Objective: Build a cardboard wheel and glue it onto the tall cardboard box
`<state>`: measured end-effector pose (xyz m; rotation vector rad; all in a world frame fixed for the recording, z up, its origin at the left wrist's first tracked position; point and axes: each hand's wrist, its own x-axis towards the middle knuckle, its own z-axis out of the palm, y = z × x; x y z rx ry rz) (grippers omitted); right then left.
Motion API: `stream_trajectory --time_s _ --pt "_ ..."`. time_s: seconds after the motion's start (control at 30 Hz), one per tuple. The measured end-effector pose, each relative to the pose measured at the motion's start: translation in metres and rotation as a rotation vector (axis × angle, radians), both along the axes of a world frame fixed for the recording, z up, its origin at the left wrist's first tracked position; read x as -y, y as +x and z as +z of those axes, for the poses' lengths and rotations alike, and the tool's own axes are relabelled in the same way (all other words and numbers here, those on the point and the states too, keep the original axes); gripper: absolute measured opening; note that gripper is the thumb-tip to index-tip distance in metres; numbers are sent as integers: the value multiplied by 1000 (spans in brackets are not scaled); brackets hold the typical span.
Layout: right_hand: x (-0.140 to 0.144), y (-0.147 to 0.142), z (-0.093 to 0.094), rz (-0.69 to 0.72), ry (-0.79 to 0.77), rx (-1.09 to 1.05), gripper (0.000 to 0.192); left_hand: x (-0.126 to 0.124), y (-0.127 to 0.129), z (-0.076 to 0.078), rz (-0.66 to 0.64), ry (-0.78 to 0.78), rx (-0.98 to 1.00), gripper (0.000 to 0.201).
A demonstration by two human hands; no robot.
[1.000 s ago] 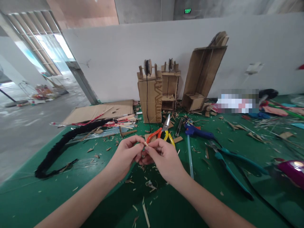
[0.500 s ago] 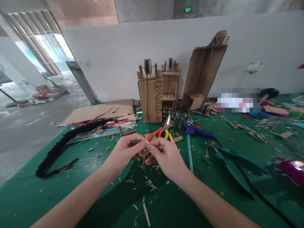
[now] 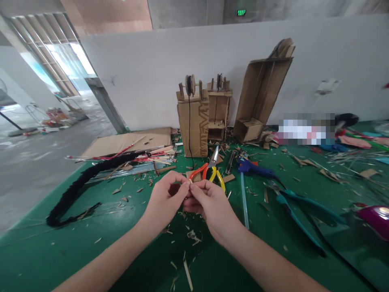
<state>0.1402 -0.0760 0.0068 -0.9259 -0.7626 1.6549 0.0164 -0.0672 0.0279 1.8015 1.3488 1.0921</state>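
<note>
Two hands meet over the green mat (image 3: 60,259), fingertips touching. Beyond the fingers: leaning cardboard box (image 3: 261,93), then the cardboard tower (image 3: 193,127) with a black cord down its front. Far left of the fingers, a black braid (image 3: 79,186). Right of them, teal pliers (image 3: 299,213) and a blue glue gun (image 3: 255,170). Just past the fingertips, orange-yellow pliers (image 3: 209,172). Left hand (image 3: 165,200) and right hand (image 3: 209,202) are both pinched shut on a small stick (image 3: 190,182) between thumb and forefinger.
</note>
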Motion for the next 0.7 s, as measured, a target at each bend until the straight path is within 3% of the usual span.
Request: stream_trajectory --time_s 0.13,0.23,0.33,0.4,0.47,0.57,0.7 --pt "-4 8 5 -27 -74 -160 23 1 -5 2 -70 245 -114 13" --pt "-8 18 8 -58 42 -83 22 -10 -19 7 -24 216 -213 19" --pt "-10 22 9 -86 181 122 20 -27 -39 12 120 224 -620 30" --pt "-10 21 8 -85 246 263 17 -36 -52 14 175 140 -786 39" --pt "-8 19 7 -63 295 378 15 -41 -64 14 59 63 -782 39" --pt "-7 17 6 -42 352 499 11 -40 -77 14 -256 -102 -763 26" --pt "-6 16 6 -46 402 590 9 -37 -80 15 -353 -175 -832 16"
